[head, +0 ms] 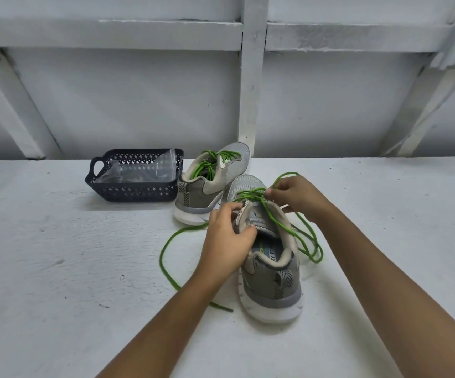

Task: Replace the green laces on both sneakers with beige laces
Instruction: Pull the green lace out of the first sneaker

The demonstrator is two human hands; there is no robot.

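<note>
Head view: left hand [227, 238] grips mesh sneaker [272, 290]; right hand [294, 197] pinches round, corded green lace [249, 195].

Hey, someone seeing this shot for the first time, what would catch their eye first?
The bright green lace trails loose over the white table around the near grey mesh sneaker at centre; the left hand grips its upper and the right hand pinches the lace. Behind, to the left, a second grey sneaker laced in green stands beside a dark blue perforated plastic basket.
</note>
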